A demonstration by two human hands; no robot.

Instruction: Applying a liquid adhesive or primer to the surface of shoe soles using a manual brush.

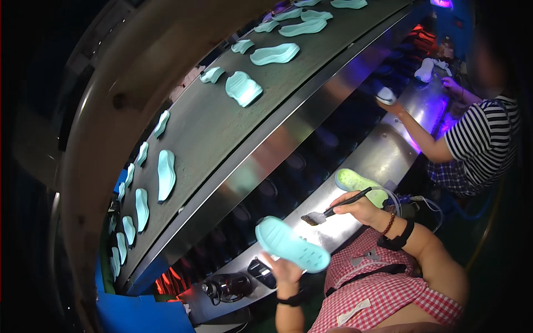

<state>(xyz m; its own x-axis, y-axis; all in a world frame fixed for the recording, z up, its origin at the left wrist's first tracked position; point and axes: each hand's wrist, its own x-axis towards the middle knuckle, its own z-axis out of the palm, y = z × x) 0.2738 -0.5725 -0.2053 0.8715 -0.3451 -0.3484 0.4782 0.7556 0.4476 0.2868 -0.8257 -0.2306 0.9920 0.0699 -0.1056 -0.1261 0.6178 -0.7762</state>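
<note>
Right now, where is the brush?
In the head view the brush is in the person's right hand, right of centre over the shiny metal bench, just above the turquoise shoe sole held up by the left hand.

This was a shoe factory floor, at a station on a production line. A long grey conveyor belt (222, 127) carried many pale turquoise shoe soles (275, 54) in loose rows along its whole length. Just beside the belt, on its near side, ran a polished steel table (383, 155) lit by violet lamps at its far end. A green sole (355, 180) lay on that table, and a second worker in a striped shirt (486, 139) stood further along it, handling white pieces (426, 69).
</note>
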